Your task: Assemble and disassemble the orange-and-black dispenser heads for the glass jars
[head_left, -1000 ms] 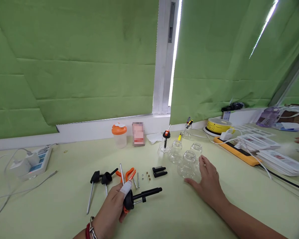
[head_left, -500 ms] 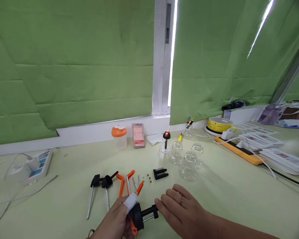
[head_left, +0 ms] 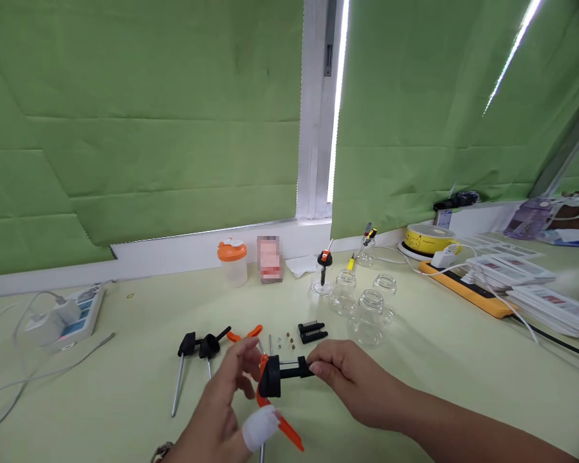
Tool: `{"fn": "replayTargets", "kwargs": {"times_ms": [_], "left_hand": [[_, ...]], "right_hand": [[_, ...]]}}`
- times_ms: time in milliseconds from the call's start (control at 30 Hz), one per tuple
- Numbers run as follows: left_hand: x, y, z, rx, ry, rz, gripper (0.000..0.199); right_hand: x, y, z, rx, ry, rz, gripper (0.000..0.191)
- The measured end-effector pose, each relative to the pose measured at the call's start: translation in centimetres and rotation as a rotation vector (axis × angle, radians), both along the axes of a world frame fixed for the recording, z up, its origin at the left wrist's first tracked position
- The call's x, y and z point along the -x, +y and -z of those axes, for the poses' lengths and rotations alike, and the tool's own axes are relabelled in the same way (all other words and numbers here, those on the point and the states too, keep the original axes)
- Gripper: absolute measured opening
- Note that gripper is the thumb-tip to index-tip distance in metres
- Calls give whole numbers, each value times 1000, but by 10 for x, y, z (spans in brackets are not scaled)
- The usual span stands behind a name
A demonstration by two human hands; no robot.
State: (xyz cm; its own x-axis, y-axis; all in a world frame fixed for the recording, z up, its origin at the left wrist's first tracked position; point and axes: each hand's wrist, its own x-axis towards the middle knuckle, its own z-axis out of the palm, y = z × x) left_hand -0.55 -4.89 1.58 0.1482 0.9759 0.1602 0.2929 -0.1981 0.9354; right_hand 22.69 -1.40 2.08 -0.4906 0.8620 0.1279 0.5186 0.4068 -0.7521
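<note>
My right hand (head_left: 347,379) pinches the end of a black plastic part (head_left: 271,376) with a thin metal rod along its shaft. Around its wide end lies an orange handle piece (head_left: 289,432). My left hand (head_left: 226,411), its thumb wrapped in white, is spread beside the orange piece with fingers apart. Left of the hands lie two black parts (head_left: 209,347) with metal rods. Behind the hands are another orange piece (head_left: 244,334), small brown bits (head_left: 290,341) and two black pieces with springs (head_left: 312,332).
Several glass jars (head_left: 367,318) stand right of centre. An orange-lidded cup (head_left: 232,263) is at the back. A white power strip (head_left: 80,321) lies left; an orange power strip (head_left: 466,289) and paper stacks (head_left: 557,308) lie right. Fingers of another person show at the right edge.
My left hand has loosened and spread its fingers. The black part has moved up and levelled, and the orange piece has turned. Another person's fingers have appeared at the right edge.
</note>
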Motion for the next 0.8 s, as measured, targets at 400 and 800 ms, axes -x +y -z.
{"fn": "replayTargets", "kwargs": {"times_ms": [400, 800], "left_hand": [[-19, 25, 38, 383, -194, -39, 38], [-25, 26, 48, 322, -120, -152, 25]], "right_hand": [[10, 36, 58, 275, 78, -85, 18], [21, 53, 71, 276, 32, 32, 25]]}}
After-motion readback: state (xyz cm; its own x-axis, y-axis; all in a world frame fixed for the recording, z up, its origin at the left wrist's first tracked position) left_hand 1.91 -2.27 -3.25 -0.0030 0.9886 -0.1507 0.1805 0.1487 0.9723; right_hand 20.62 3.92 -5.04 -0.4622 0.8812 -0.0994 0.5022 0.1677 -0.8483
